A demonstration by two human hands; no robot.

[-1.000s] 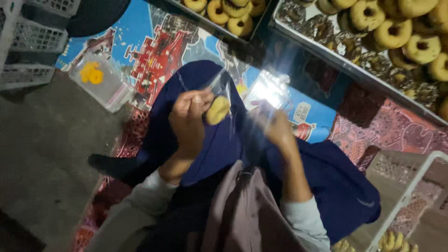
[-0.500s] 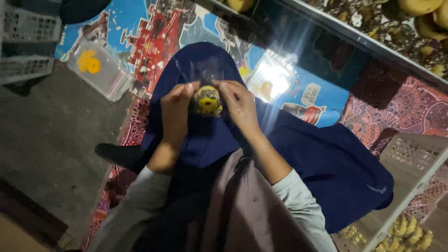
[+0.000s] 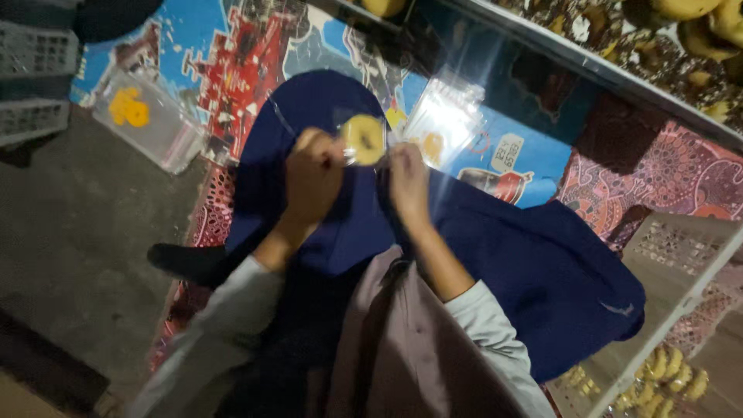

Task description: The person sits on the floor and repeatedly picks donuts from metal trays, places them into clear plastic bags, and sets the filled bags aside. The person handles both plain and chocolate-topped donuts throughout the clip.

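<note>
Small round yellow pastry (image 3: 364, 139) in a clear plastic wrapper, held up just above frame centre, between both hands. Left hand (image 3: 313, 174) to its left, fingers curled closed, pinching the wrapper's left edge. Right hand (image 3: 409, 182) to its right, fingers likewise closed on the wrapper's right edge. Both hands touch the wrapper; the pastry sits in the gap between them.

Below and behind the hands: dark blue cloth (image 3: 495, 255) draped over the person's lap, spreading toward lower right. Grey sleeves run down to the bottom edge.

Just right of the pastry, a stack of clear plastic bags (image 3: 449, 120) lies on a bright printed mat (image 3: 232, 70), catching glare. Upper left: a clear container (image 3: 147, 120) with something yellow inside, well apart from the hands. Top right: a tray of more round pastries (image 3: 681, 46), partly dark. Lower right corner: a pale crate (image 3: 681, 310), small yellow pieces near it.
</note>
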